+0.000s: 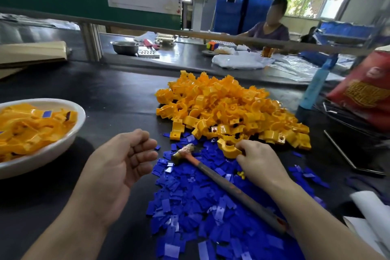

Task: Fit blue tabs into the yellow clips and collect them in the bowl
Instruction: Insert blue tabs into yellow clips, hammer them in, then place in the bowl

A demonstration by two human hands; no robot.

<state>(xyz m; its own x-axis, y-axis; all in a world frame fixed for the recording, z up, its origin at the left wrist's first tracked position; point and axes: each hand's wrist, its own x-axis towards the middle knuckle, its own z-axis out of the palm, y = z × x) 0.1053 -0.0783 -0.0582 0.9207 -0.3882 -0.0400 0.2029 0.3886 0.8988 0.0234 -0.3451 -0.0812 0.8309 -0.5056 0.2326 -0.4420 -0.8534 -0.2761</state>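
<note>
Landmark: the hammer (221, 181), lying diagonally on the dark surface (118, 91), its head up-left and its handle running down-right across the blue tabs.
Blue tabs (190, 207): a wide loose heap spread under and on both sides of the hammer, mostly toward the viewer from its head; a few stray ones lie to the right of it.
Yellow clips (230, 107): a large mound just beyond the hammer's head, its near edge touching the far edge of the blue heap.
Bowl (63, 145): white, well to the left of the hammer, filled with yellow clips, some showing a blue tab fitted in.
Right hand (259, 162): just right of the hammer's head, palm down over the blue tabs, fingers pinched on a single yellow clip (229, 150) at the foot of the mound.
Left hand (124, 160): left of the hammer's head, between it and the bowl, palm turned inward, fingers loosely curled, holding nothing.
Paper sheets (371, 213): white, at the right of the hammer's handle end.
Bottle (316, 84): blue, standing far right beyond the hammer.
</note>
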